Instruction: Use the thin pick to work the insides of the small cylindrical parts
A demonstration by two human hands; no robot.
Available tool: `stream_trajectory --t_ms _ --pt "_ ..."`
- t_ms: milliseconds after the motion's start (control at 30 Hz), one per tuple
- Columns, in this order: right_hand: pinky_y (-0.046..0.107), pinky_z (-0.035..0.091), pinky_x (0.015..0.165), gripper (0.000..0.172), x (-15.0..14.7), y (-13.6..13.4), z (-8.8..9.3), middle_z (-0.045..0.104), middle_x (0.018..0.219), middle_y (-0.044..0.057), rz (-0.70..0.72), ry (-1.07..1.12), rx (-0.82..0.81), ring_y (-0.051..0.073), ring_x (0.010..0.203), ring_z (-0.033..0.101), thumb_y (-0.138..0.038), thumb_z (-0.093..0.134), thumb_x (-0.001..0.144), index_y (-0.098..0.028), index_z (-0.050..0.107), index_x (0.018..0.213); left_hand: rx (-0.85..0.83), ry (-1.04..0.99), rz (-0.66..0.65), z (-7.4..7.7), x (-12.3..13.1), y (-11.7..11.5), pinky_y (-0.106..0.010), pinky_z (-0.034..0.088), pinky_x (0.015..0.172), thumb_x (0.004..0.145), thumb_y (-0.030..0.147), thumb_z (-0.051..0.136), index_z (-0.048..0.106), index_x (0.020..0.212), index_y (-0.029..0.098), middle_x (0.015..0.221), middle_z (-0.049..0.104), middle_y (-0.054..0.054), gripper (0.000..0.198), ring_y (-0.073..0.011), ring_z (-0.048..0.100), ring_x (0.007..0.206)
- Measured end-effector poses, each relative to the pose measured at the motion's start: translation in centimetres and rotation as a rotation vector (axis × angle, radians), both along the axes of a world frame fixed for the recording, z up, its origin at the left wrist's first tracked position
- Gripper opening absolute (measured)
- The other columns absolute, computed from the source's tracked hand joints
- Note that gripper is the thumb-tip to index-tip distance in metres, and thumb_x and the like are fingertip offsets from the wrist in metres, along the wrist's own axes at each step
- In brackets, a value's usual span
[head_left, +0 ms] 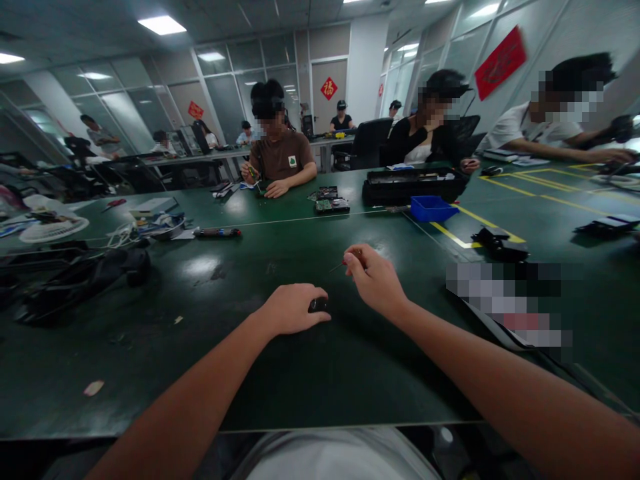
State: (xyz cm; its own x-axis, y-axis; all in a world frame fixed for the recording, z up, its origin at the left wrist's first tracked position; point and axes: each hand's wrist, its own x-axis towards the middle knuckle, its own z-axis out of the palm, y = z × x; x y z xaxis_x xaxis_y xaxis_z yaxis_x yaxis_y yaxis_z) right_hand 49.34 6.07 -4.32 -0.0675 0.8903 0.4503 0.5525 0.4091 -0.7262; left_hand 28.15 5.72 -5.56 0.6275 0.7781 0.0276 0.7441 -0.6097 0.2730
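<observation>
Fingers of left hand (293,308) curled over small black part (318,305); right hand (375,280) pinching thin tool (339,265).

green table mat (280,347) smooth, slightly glossy; blue bin (431,208) plastic; small black part (318,305) glossy plastic

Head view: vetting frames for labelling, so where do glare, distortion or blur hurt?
In the head view, ceiling lights leave pale glare on the green table; the wide lens bends straight lines near the edges; the thin tool in the right hand looks soft; the left hand half hides the small black part.
</observation>
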Motion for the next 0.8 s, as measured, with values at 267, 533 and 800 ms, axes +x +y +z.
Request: stream_trajectory --t_ms 267,533,800 --pt "0.03 0.043 0.061 0.021 0.0 0.0 -0.1 0.065 0.074 0.001 0.008 -0.016 0.002 0.018 0.066 0.063 -0.037 0.044 0.099 -0.022 0.058 0.101 -0.052 -0.027 -0.001 -0.1 -0.2 0.2 -0.034 0.049 0.079 0.09 0.039 0.058 0.069 0.108 0.028 0.105 0.069 -0.003 0.024 -0.0232 0.063 0.094" --pt "0.029 0.044 0.063 0.02 0.0 0.0 0.0 0.065 0.072 0.0 0.007 -0.019 0.014 0.017 0.066 0.063 -0.034 0.045 0.099 -0.02 0.059 0.101 -0.161 -0.408 0.137 -0.2 -0.7 1.4 -0.033 0.047 0.092 0.087 0.033 0.06 0.072 0.11 0.025 0.11 0.071 -0.003 0.028 -0.0205 0.064 0.1" --pt "0.029 0.044 0.061 0.022 0.1 0.1 -0.3 0.066 0.073 0.001 0.029 -0.005 0.005 0.017 0.067 0.063 -0.037 0.044 0.099 -0.021 0.059 0.102 -0.446 -1.065 0.452 0.3 -2.6 3.3 -0.02 0.03 0.045 0.084 0.032 0.055 0.071 0.109 0.018 0.083 0.06 -0.004 0.033 -0.0103 0.05 0.057"
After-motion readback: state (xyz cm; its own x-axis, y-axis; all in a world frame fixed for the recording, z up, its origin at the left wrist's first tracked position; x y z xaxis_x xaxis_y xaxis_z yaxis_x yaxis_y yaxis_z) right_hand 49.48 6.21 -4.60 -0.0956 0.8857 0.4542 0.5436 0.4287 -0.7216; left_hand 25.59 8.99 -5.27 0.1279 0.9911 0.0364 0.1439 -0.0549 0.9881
